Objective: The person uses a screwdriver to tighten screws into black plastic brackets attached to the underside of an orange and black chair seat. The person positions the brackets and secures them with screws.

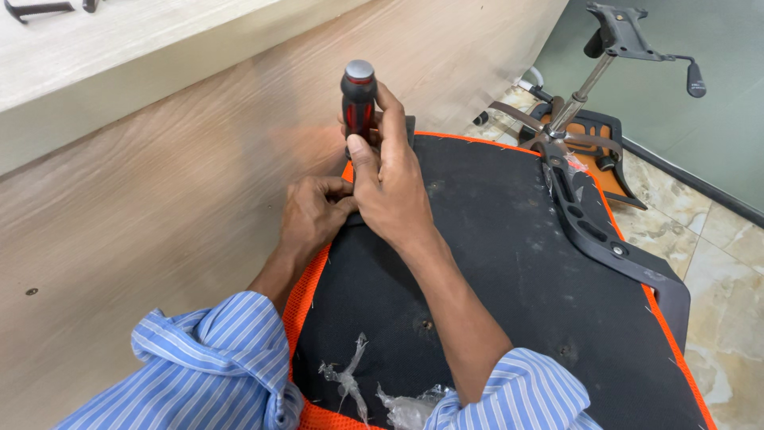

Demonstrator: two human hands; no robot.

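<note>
Gripping the black-and-red screwdriver (358,99) upright in your right hand (390,179), left hand (314,211) closed pinching the black upturned seat base's (493,263) edge, you seem mid-fastening, one black plastic armrest bracket (593,231) already mounted.

**Screwdriver upright at the seat's far-left edge**

A screwdriver (359,99) with a black-and-red grip and a grey cap stands upright, handle up, its shaft hidden behind fingers. It sits at the far-left edge of an upturned chair seat (493,263), whose underside is black fabric, dusty, rimmed with orange mesh, with a black plastic bracket along the right edge.
</note>
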